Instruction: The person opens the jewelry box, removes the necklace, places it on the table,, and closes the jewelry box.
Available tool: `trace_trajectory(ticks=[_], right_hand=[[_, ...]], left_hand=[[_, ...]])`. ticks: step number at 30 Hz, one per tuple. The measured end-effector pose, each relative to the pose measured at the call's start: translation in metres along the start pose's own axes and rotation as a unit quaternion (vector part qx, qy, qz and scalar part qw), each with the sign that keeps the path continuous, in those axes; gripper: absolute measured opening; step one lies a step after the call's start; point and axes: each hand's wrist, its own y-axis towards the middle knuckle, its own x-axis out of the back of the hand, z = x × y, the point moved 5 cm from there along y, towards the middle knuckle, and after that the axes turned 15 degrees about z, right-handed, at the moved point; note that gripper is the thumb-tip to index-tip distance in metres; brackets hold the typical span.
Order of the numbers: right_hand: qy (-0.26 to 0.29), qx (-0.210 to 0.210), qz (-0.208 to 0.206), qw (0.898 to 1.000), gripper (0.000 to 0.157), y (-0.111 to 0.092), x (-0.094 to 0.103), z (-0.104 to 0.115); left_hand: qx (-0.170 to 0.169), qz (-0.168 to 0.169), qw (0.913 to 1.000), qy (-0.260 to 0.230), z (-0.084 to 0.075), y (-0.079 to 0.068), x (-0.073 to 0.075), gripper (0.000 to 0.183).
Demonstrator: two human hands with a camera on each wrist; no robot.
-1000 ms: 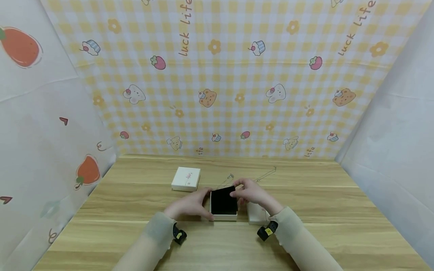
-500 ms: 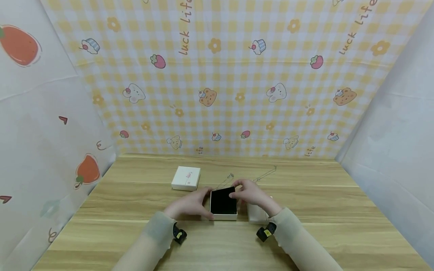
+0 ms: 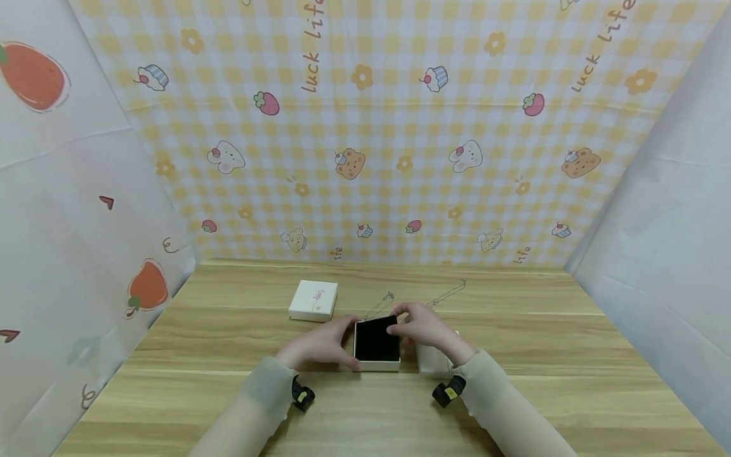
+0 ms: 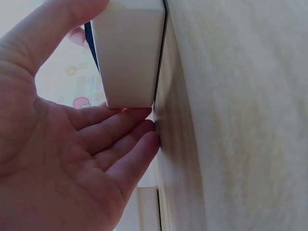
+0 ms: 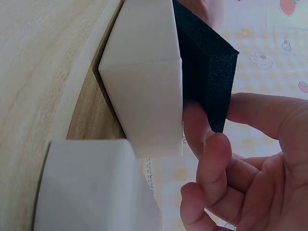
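Note:
A small white jewelry box [image 3: 381, 366] sits without its lid on the table, a black foam pad [image 3: 374, 343] at its opening. My left hand [image 3: 320, 346] holds the box at its left side, thumb at the near corner and fingers at the far one. At the right edge, my right hand [image 3: 425, 327] pinches the foam pad. In the right wrist view the pad [image 5: 221, 82] stands tilted, its right edge raised out of the box [image 5: 144, 101], with fingertips beneath and the thumb on top. The box's inside under the pad is mostly hidden.
Under my right forearm lies a white lid-like piece [image 3: 435, 362]. A closed white box [image 3: 314, 300] with a pink print stands at the back left. One thin chain necklace [image 3: 379, 306] lies behind the open box; another chain [image 3: 450, 294] extends to the back right.
My right wrist has shifted very slightly, and the pad's raised edge looks a touch lower than a second ago. My left hand and the box stay in place.

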Motion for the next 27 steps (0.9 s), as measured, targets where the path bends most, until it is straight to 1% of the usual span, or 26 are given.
trace_trajectory(ticks=[5, 9, 16, 22, 27], right_hand=[[-0.01, -0.011, -0.003, 1.0, 0.034, -0.0006, -0.0015, 0.0003], [-0.017, -0.009, -0.007, 1.0, 0.034, -0.0018, -0.0027, 0.0032], [-0.024, -0.007, -0.029, 0.999, 0.032, -0.0028, -0.0051, 0.007], [-0.027, -0.008, -0.045, 0.999, 0.033, -0.0018, -0.0075, 0.0087], [-0.043, -0.008, -0.054, 0.998, 0.03, -0.0007, -0.0059, 0.0078]], left_hand=[[-0.001, 0.004, 1.0, -0.001, 0.0015, 0.0014, -0.0004, 0.085], [-0.001, 0.006, 1.0, -0.001, 0.0026, 0.0022, -0.0006, 0.084], [-0.003, 0.003, 1.0, 0.003, 0.0034, 0.0021, -0.0004, 0.087], [-0.005, 0.001, 1.0, 0.004, 0.003, 0.002, -0.0002, 0.086], [-0.001, 0.0, 1.0, 0.01, 0.0041, 0.0032, -0.0001, 0.085]])
